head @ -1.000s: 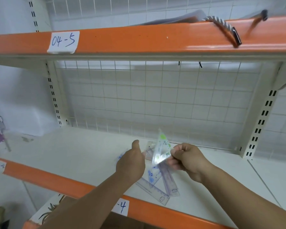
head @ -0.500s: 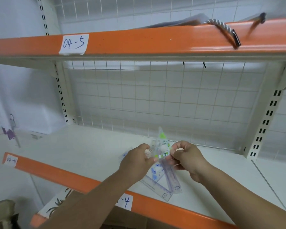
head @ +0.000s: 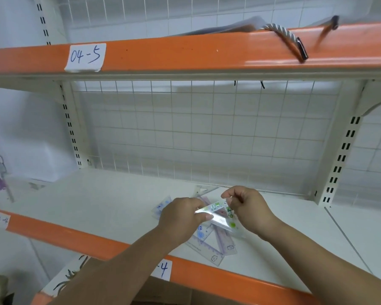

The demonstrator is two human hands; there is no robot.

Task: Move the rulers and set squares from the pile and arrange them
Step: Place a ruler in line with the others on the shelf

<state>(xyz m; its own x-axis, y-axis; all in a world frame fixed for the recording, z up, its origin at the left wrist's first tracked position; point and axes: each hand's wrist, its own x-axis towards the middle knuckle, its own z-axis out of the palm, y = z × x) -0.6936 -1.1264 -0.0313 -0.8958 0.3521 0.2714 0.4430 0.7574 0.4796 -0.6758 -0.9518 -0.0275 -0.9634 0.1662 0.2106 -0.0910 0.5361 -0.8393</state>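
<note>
A clear set square [head: 220, 215] with green marks is held between both hands, just above the pile. My left hand [head: 182, 219] pinches its left corner. My right hand [head: 248, 209] grips its upper right end. Under them lies the pile of transparent rulers and set squares [head: 209, 244] with blue and purple print, on the white shelf [head: 101, 201]. One more clear set square [head: 201, 190] lies behind the pile, near the wire grid.
An orange front edge [head: 79, 239] borders the shelf, tagged 04-4. The upper shelf beam [head: 185, 51] is tagged 04-5, with a rope handle [head: 288, 39] hanging over it. A wire grid [head: 196, 133] closes the back. A slotted upright [head: 339, 155] stands at the right.
The set square has tipped from upright to nearly flat. My left hand has come in and taken its left corner, so both hands hold it.
</note>
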